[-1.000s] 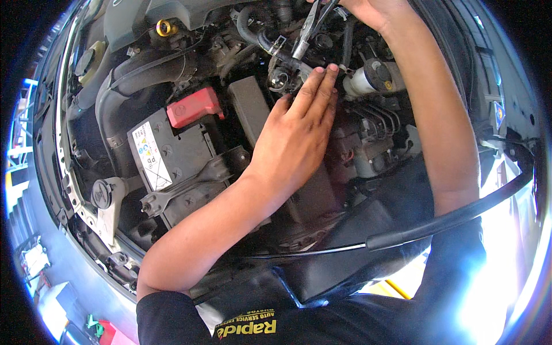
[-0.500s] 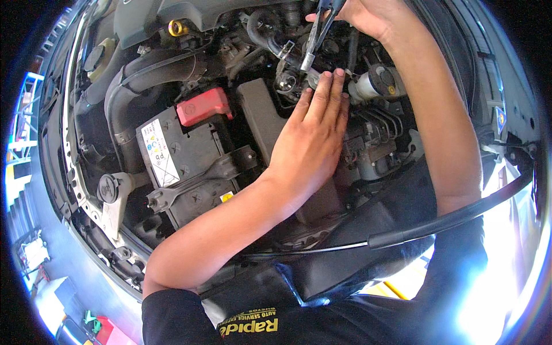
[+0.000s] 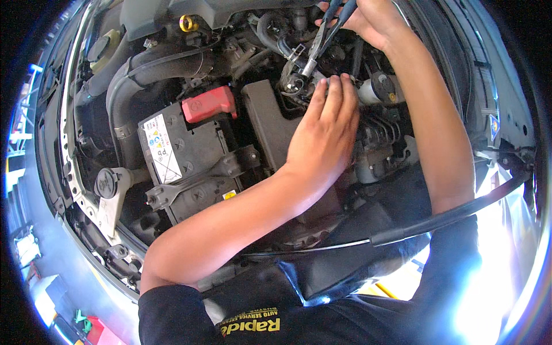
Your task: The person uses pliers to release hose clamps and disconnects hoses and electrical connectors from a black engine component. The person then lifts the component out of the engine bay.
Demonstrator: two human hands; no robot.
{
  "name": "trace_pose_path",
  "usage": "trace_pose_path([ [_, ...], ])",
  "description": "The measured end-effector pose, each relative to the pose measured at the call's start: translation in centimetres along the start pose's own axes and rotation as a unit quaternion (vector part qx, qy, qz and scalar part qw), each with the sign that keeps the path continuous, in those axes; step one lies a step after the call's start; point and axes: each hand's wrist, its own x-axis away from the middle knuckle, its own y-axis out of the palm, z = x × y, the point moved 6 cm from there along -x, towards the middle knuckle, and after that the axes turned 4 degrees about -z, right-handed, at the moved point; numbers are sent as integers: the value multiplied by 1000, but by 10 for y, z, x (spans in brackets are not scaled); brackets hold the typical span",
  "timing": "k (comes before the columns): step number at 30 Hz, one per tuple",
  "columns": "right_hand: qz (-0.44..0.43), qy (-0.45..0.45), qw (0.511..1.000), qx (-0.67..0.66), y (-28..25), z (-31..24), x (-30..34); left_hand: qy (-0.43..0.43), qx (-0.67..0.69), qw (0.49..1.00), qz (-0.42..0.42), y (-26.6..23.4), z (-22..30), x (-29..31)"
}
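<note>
Steel pliers, one o'clock: probably stiff, light; right hand clamped on handles, best hold; left hand, six o'clock from jaws, grip hidden, can't tell.

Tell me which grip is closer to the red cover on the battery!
Left. The left grip is right of the red cover, not touching it; the right grip is farther right, near the picture's top, holding pliers.

Left of the left hand's fingers, a white rectangular label with coloured warning symbols sits on the dark grey plastic battery, along with a small yellow sticker. Below those fingers, yellow lettering crosses the black cloth shirt.
</note>
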Motion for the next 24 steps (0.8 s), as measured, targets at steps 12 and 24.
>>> trace_pose_path([
  [12,21,-91,995,41,-1,-3,8,58,125,964,225,24,-24,-66],
  [24,86,-315,924,199,8,-20,44,53,107,958,263,28,-22,-68],
])
